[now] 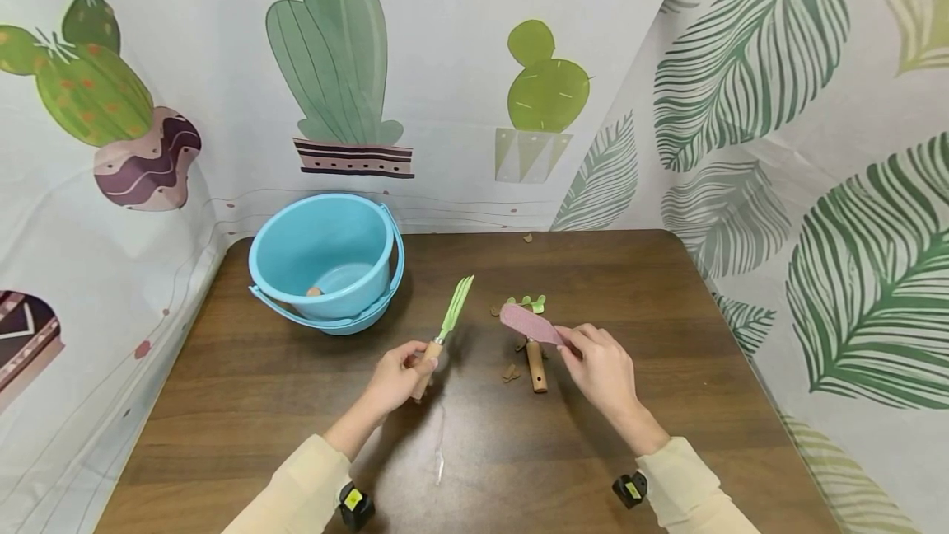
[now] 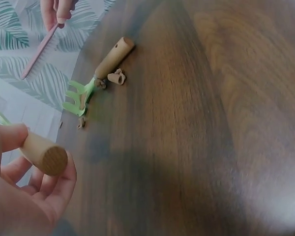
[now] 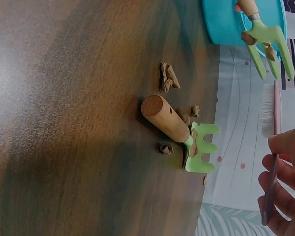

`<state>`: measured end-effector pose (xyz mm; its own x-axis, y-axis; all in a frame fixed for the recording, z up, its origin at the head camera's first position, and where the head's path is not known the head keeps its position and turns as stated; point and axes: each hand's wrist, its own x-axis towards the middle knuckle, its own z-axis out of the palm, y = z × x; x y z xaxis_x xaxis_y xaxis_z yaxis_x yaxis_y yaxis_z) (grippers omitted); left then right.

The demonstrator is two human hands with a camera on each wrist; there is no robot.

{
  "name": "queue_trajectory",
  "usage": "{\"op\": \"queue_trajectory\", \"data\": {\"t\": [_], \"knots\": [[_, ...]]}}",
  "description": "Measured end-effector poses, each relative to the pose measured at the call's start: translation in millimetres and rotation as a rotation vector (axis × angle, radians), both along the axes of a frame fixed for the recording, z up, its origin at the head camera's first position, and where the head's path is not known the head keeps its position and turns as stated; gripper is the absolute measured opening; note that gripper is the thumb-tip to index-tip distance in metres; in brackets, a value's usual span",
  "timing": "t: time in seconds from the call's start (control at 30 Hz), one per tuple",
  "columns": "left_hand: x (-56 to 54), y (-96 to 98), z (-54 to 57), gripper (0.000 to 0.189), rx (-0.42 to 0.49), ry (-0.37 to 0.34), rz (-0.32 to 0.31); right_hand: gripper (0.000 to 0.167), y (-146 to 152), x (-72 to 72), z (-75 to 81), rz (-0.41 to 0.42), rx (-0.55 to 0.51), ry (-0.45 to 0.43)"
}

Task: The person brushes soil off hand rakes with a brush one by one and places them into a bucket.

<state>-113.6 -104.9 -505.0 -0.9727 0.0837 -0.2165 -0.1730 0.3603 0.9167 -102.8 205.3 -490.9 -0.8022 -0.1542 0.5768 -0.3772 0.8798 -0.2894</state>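
in the head view, my left hand [image 1: 404,375], just left of the lower middle of the frame, has its thumb and fingers closed round the wooden handle of a green fork [image 1: 454,310], tines slanting toward the upper right. from the right wrist, brown crumbs [image 3: 248,37] show clinging to those tines. my right hand [image 1: 604,365], right of centre, pinches the handle of a pink brush [image 1: 530,324] between thumb and fingers; the brush points left, its smooth back up, and the right wrist camera shows its white bristles [image 3: 267,114] clear of the other tools. a green rake [image 1: 537,367] with a wooden handle lies on the brown table [image 1: 519,452], right of the frame's middle; from the head its neck is hidden behind my brush. brown clumps [image 1: 510,373] sit just beside it. a blue bucket [image 1: 296,245] stands upright left of centre, its handle lowered against the near side, a small brown thing [image 1: 315,292] at its bottom; i can't tell what that is. behind, across the top of the frame, hangs a pale cloth [image 1: 460,89] printed with cacti and leaves.
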Motion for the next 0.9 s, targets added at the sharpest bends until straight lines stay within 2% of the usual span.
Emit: {"op": "queue_trajectory", "data": {"t": [0.1,0.23,0.47,0.7,0.9], "knots": [[1.0,1.9,-1.0,0.023,0.067,-0.031,0.004,0.027,-0.9,-0.4,0.3,0.002,-0.010,0.001],[1.6,3.1,-3.4,0.025,0.202,-0.103,0.002,0.028,-1.9,-1.3,0.6,0.000,-0.020,0.004],[3.2,3.6,-8.9,0.035,0.369,-0.206,-0.037,0.028,-5.1,-3.5,0.4,0.002,-0.027,0.029],[4.0,7.9,-15.8,0.043,0.539,-0.259,-0.073,0.027,-8.9,-4.5,0.8,0.003,-0.057,0.012],[6.7,14.7,-18.4,0.047,0.659,-0.295,-0.100,0.027,-13.5,-5.9,2.1,0.011,-0.060,0.037]]}}
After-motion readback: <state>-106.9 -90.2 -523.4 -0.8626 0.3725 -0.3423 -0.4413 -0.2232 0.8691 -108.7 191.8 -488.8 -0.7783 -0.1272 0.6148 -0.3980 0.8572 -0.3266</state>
